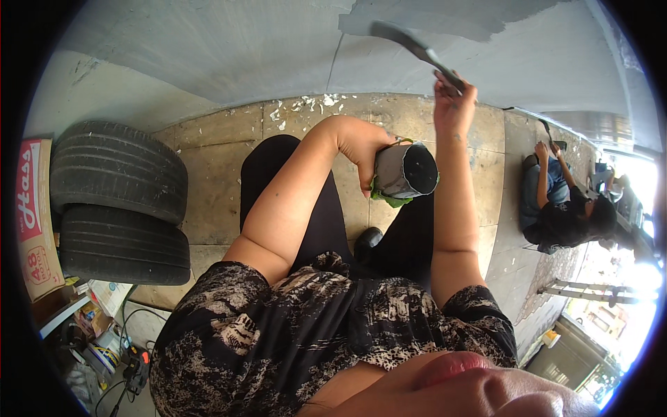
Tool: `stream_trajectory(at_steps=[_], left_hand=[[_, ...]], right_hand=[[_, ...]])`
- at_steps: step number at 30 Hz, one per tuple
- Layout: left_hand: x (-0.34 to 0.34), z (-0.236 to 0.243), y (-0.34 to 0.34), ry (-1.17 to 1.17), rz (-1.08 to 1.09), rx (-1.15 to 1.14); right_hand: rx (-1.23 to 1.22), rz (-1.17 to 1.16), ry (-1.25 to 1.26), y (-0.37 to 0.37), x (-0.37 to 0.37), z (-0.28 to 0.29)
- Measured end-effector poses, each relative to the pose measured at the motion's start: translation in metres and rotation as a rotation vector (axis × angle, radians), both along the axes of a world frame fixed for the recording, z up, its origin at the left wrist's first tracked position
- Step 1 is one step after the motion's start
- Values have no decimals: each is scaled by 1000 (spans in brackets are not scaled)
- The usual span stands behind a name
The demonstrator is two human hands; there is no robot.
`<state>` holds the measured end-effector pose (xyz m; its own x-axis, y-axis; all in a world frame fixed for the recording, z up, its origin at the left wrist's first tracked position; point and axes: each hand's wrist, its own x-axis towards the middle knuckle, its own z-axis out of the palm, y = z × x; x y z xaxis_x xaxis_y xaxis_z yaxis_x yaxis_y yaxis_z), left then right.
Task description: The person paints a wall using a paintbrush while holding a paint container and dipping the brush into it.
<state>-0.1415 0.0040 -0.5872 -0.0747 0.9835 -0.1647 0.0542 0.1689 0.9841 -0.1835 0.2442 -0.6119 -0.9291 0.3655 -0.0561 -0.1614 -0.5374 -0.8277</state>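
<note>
My left hand (363, 147) is wrapped around the side of a grey-smeared cylindrical paint container (394, 170). The container tilts so that its dark round mouth faces right, and green ragged material hangs about its base. Raised to the right of it, my right hand (455, 101) grips the dark handle of a paintbrush (417, 50). The brush has a pale metal band and a dark, motion-blurred head pointing up and left. That head lies over the grey wall (278, 48); whether it touches the surface, I cannot tell.
Two stacked tyres (121, 170) stand at the left beside a cardboard box (35, 215). Cables and clutter (104, 354) lie at lower left. White flakes (316, 104) litter the floor by the wall. Another person (566, 201) crouches at the right near a ladder (590, 290).
</note>
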Motion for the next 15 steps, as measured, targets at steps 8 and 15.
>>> stream_trajectory(at_steps=[8, 15], left_hand=[[2, -14, 2, 11, 30, 27], [5, 6, 0, 7, 10, 17]], right_hand=[[-2, -37, 43, 62, 34, -3], [165, 139, 102, 15, 9, 7]])
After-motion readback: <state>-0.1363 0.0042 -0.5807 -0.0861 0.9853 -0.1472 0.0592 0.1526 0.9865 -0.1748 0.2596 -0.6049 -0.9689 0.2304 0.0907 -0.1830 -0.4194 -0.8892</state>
